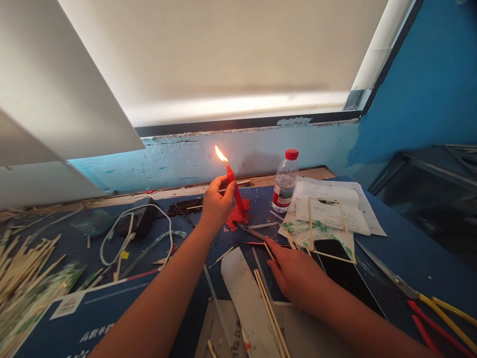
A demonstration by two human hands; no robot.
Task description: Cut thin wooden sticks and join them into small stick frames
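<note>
One candle (239,195), one bottle (285,185), apparently one phone (350,278)

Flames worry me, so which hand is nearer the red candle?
Left. The left hand is at the candle, just below its flame; the right hand is apart from it, lower and to the right.

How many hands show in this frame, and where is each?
2: the left hand at the lit red candle, and the right hand beside the black phone; neither is fully hidden.
</note>
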